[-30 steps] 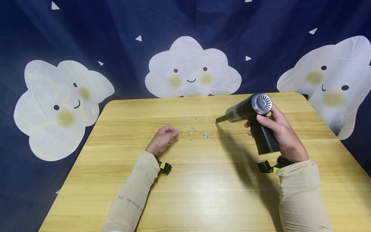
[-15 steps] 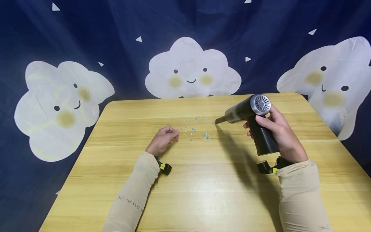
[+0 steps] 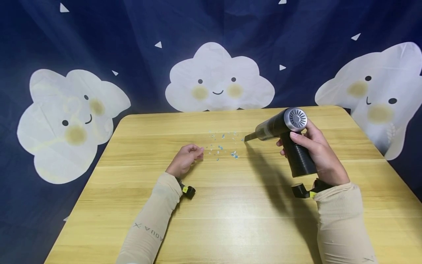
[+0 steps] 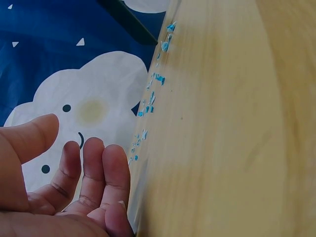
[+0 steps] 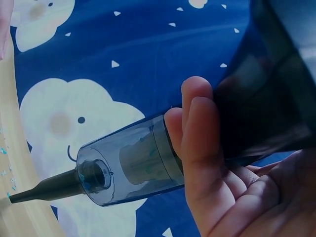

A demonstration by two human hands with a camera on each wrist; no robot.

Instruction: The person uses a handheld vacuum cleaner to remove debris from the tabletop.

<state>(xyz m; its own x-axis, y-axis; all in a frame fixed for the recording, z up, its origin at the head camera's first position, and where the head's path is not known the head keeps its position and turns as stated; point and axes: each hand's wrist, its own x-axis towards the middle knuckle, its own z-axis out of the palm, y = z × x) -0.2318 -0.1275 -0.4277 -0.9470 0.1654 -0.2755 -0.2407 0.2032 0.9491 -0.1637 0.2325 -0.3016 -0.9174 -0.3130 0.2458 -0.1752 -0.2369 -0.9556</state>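
My right hand [image 3: 318, 150] grips the black handle of a handheld vacuum cleaner [image 3: 298, 154]. Its narrow nozzle [image 3: 250, 136] points left and down, the tip right at a blue scrap on the table. Through the clear dust cup [image 5: 131, 165] in the right wrist view, a filter shows inside. Small blue and white paper-like scraps [image 3: 234, 154] lie scattered left of the nozzle. My left hand [image 3: 185, 159] rests at the left side of the scraps, holding nothing; the left wrist view shows its fingers [image 4: 94, 168] loosely bent.
The wooden table [image 3: 211, 227] has rounded far corners. Behind it hangs a dark blue curtain [image 3: 141, 22] printed with smiling clouds. Each wrist wears a black strap with a small camera [image 3: 188, 191].
The vacuum cleaner and right hand have shifted very slightly left. The left hand stays in place, and the scraps look the same.
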